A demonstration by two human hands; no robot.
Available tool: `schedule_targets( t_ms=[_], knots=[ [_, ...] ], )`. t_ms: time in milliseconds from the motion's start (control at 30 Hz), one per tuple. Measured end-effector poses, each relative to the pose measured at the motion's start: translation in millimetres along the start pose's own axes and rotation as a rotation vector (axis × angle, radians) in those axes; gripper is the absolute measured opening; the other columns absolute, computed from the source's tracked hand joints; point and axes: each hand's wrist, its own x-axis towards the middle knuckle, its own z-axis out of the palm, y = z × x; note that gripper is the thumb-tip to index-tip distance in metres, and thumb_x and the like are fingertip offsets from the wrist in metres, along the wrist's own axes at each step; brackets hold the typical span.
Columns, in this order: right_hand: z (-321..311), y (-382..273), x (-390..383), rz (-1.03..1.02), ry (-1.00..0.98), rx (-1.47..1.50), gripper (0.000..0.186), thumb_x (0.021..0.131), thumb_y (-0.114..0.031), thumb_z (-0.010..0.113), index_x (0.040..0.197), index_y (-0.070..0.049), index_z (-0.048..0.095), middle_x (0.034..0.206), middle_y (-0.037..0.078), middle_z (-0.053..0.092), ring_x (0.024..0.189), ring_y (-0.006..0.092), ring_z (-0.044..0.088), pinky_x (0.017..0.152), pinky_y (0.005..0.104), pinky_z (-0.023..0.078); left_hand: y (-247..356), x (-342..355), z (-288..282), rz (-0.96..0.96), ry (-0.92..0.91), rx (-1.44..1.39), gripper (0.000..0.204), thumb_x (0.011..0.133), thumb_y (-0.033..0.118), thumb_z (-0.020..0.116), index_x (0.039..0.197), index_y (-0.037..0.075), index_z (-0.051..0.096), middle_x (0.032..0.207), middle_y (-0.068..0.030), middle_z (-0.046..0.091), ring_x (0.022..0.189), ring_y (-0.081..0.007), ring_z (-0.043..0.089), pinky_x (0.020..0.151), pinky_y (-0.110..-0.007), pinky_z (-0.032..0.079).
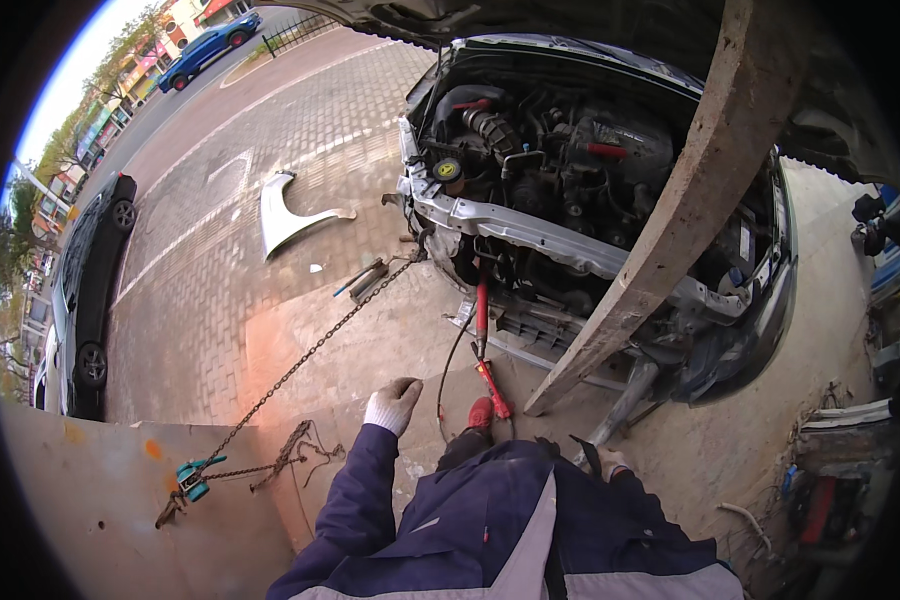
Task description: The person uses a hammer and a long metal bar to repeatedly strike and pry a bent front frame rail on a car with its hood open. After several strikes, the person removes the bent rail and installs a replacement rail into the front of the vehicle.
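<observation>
My left hand (395,402), in a pale glove with darkened fingers, is held out in front of me with its fingers curled and nothing visible in them. Low at my right side, my right hand (615,461) is closed around a dark, narrow, flat thing (589,457) whose kind I cannot make out; my sleeve and jacket partly hide it. Ahead stands a car with its engine bay (570,150) exposed and a silver front crossbeam (530,228) bare. A red hydraulic ram (482,310) stands below the crossbeam, with a red tool (492,388) and a black hose near my shoe.
A thick wooden beam (660,220) slants up under the raised hood. One chain (320,345) stretches from the car's front corner to a teal chain hoist (192,480). A white fender (290,218) lies on the paving. Scrap parts (825,500) lie at right.
</observation>
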Motion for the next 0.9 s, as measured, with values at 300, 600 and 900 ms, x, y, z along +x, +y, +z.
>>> schedule_targets(
  t_ms=[300, 600, 900],
  knots=[
    [-1.7, 0.0, -14.0, 0.017, -0.109, 0.126, 0.055, 0.105, -0.045, 0.067, 0.125, 0.006, 0.067, 0.101, 0.018, 0.076, 0.08, 0.0321, 0.076, 0.067, 0.0462, 0.062, 272.4, -110.0, -73.6, 1.231, -0.453, 0.131, 0.024, 0.097, 0.022, 0.076, 0.106, 0.001, 0.077, 0.107, -0.0153, 0.077, 0.107, -0.0342, 0.073, 0.105, -0.051, 0.055],
    [-20.4, 50.7, -21.1, 0.095, 0.047, 0.18, 0.043, 0.109, -0.04, 0.063, 0.13, -0.004, 0.061, 0.087, 0.012, 0.07, 0.062, 0.0287, 0.069, 0.059, 0.0465, 0.061, 328.3, -162.4, -43.0, 1.5, -1.143, -0.156, 0.028, 0.098, 0.025, 0.075, 0.113, 0.001, 0.074, 0.112, -0.0153, 0.075, 0.11, -0.0337, 0.072, 0.107, -0.05, 0.054],
    [-33.0, 91.3, -41.7, -0.053, 0.076, -0.123, 0.047, 0.106, -0.042, 0.064, 0.128, -0.001, 0.067, 0.092, 0.017, 0.078, 0.073, 0.0291, 0.074, 0.063, 0.043, 0.057, 318.3, -176.8, 0.3, 1.375, -1.371, -0.412, 0.034, 0.099, 0.028, 0.073, 0.119, 0.001, 0.071, 0.117, -0.0152, 0.072, 0.113, -0.0332, 0.071, 0.108, -0.049, 0.053]
  ],
)
